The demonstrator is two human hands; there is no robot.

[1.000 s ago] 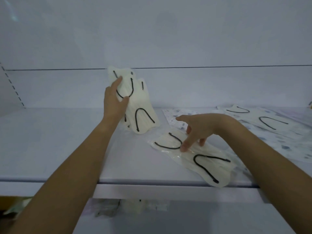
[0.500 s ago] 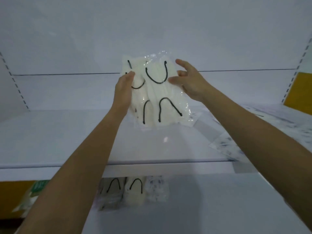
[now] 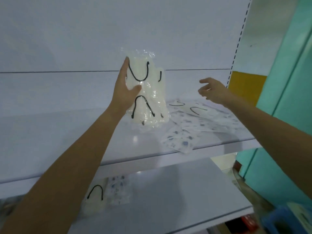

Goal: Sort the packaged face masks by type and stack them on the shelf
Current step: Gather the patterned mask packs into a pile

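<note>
My left hand is gripping the cream mask packs upright over the shelf. My right hand is hovering empty, fingers spread, near the loose cream pack (lying among printed ones); I'm aiming to pinch only that one.

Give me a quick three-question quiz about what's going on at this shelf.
1. True or false: the left hand holds the white mask packs upright.
2. The right hand is: A) gripping a pack; B) open, holding nothing; C) out of view.
3. Fill in: the blue-patterned packs lie on the shelf to the white packs' ____.
Key: 1 true; 2 B; 3 right.
</note>
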